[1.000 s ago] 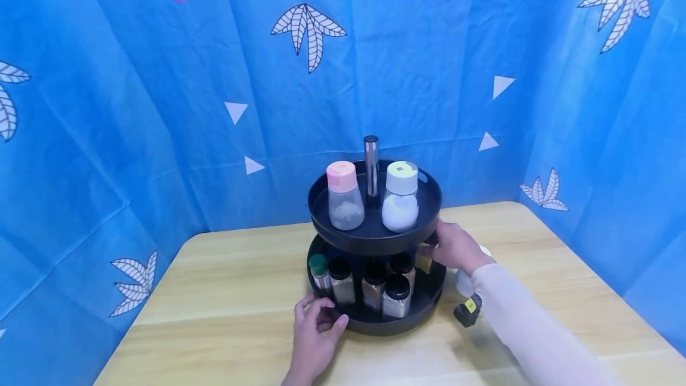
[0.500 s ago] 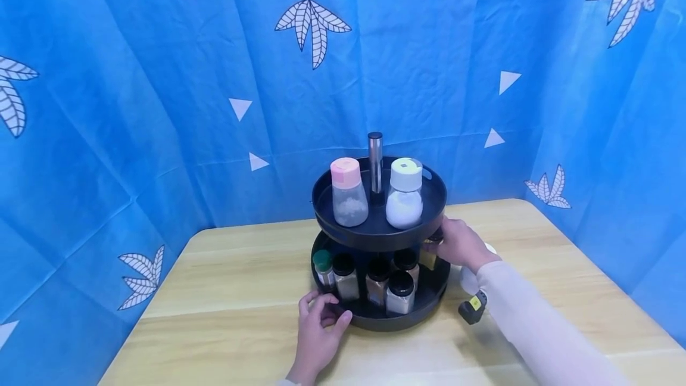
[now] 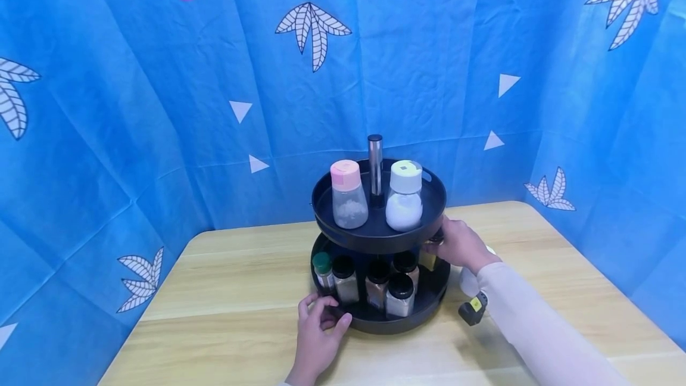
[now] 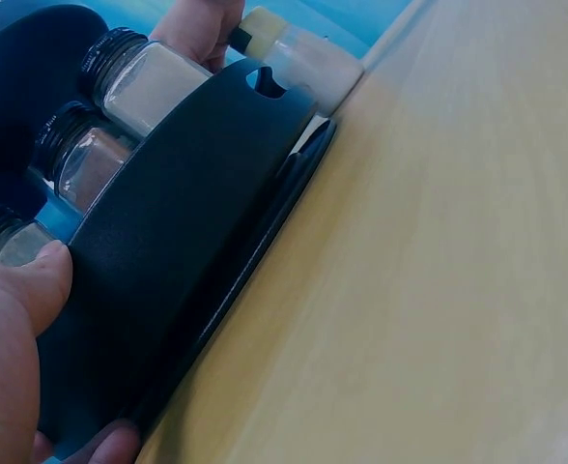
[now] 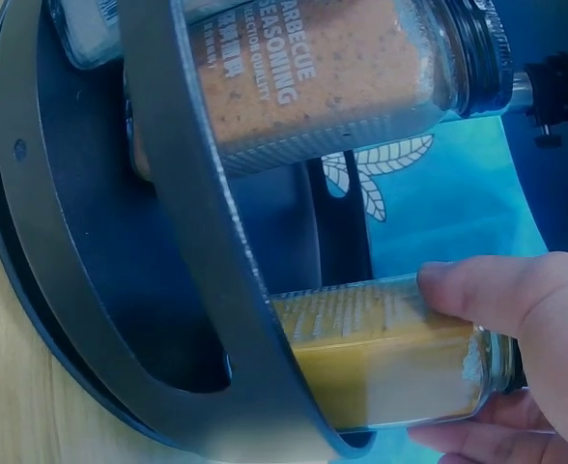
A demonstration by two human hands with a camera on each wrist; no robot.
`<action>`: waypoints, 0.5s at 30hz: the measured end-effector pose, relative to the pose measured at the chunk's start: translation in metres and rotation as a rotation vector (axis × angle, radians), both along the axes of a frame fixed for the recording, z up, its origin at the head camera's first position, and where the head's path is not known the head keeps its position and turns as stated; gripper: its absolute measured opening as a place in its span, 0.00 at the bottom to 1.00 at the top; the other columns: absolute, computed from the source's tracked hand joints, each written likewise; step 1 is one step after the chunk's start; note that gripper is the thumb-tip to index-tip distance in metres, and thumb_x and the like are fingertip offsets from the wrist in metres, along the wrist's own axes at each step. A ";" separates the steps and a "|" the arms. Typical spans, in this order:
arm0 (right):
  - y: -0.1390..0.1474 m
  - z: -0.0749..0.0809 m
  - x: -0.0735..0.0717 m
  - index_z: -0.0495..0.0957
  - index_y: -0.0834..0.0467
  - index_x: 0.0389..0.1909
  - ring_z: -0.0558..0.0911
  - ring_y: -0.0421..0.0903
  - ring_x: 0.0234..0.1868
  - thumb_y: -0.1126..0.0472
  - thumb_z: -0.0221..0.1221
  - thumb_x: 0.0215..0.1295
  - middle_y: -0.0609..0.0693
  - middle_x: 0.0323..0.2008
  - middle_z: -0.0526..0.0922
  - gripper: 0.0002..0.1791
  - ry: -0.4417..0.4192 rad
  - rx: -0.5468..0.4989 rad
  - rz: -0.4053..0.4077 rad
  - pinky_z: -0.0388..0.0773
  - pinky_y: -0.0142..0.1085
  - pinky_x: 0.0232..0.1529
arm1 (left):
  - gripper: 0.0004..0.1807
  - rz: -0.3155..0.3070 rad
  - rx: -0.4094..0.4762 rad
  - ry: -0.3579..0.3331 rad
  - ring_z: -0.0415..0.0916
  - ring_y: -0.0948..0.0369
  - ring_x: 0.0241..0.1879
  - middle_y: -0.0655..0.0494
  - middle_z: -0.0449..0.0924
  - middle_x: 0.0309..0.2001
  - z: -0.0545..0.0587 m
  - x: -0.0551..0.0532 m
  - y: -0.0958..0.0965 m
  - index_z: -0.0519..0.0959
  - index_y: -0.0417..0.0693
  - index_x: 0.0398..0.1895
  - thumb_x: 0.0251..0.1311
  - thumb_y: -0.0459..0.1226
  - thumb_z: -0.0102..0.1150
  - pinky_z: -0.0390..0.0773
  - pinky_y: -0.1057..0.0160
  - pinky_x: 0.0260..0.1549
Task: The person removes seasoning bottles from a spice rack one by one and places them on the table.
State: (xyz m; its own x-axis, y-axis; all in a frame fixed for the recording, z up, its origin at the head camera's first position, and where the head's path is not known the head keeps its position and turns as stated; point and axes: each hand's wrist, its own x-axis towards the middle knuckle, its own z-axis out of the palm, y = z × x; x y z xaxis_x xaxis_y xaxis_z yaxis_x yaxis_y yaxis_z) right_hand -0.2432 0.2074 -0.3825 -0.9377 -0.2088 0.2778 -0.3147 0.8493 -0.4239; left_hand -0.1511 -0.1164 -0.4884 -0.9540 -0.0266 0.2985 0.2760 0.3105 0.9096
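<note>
Head view: the lower tray (image 3: 386, 325) is gripped by the left hand (image 3: 318, 338) at its front left side. Left wrist view: the thumb (image 4: 54, 280) is laid upon the rim (image 4: 141, 160). Right wrist view: the yellow jar (image 5: 385, 362), inside the lower tray, is pinched by the right hand (image 5: 554, 333), apart from the orange jar (image 5: 332, 92).

Rack (image 3: 378, 244) is black; one upper cap (image 3: 345, 176) is pink, the other upper cap (image 3: 405, 179) whitish; lower cap (image 3: 322, 262) is green; held jar (image 5: 381, 377) is yellow inside, barbecue seasoning jar (image 5: 332, 72) orange-brown; table (image 3: 236, 279) is pale yellow, wood-grained; curtain (image 3: 407, 76) is blue, printed with dark-outlined white leaves (image 3: 319, 40).
</note>
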 end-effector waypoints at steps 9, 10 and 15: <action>0.000 0.003 0.001 0.73 0.57 0.45 0.83 0.59 0.44 0.57 0.71 0.52 0.60 0.42 0.84 0.22 -0.006 -0.016 -0.006 0.78 0.54 0.45 | 0.16 -0.002 0.013 0.007 0.77 0.59 0.36 0.37 0.55 0.61 0.001 0.001 0.000 0.76 0.46 0.41 0.53 0.40 0.71 0.82 0.64 0.38; 0.000 0.003 0.001 0.73 0.57 0.45 0.83 0.59 0.44 0.57 0.71 0.52 0.59 0.42 0.84 0.22 -0.004 -0.018 -0.008 0.78 0.54 0.45 | 0.16 -0.002 0.012 0.004 0.77 0.59 0.36 0.38 0.55 0.61 0.001 0.001 0.000 0.76 0.46 0.41 0.53 0.40 0.71 0.82 0.64 0.38; 0.001 0.004 0.002 0.73 0.57 0.45 0.82 0.59 0.44 0.56 0.71 0.52 0.59 0.42 0.84 0.22 0.006 -0.018 -0.011 0.79 0.54 0.45 | 0.17 -0.007 0.010 0.002 0.77 0.60 0.35 0.38 0.55 0.61 0.001 0.001 0.000 0.76 0.46 0.41 0.53 0.41 0.71 0.82 0.64 0.38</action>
State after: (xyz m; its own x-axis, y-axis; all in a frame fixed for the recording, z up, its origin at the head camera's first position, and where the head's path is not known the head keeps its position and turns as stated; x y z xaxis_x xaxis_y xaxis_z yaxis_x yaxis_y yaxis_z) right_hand -0.2413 0.2085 -0.3786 -0.9383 -0.1933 0.2866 -0.3076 0.8452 -0.4371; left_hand -0.1504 -0.1164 -0.4874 -0.9537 -0.0231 0.2998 0.2794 0.2999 0.9121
